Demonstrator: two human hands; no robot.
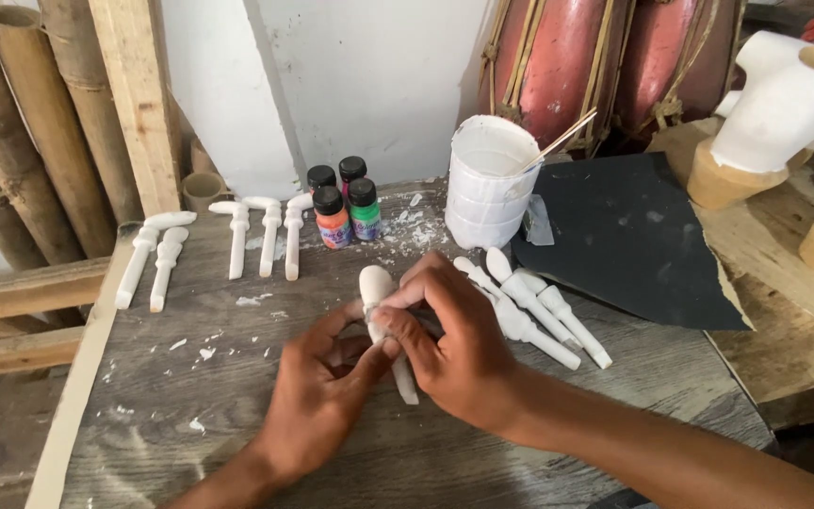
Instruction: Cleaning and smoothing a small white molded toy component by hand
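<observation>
A person's left hand (317, 401) and right hand (449, 344) both grip a white peg (379, 302) above the grey tabletop (190, 415); steady support from below and light fingertip strokes would likely suit the rubbing.

Matt chalk-white coating on the carved peg (376, 287) at centre frame. Weathered, grey, rough-grained wood across the tabletop (190, 415). Dark gritty sandpaper sheet (628, 240) at right. Paint-smeared white plastic cup (490, 184). Glossy small paint bottles (346, 212). Dry bamboo poles (40, 123) at upper left.
</observation>
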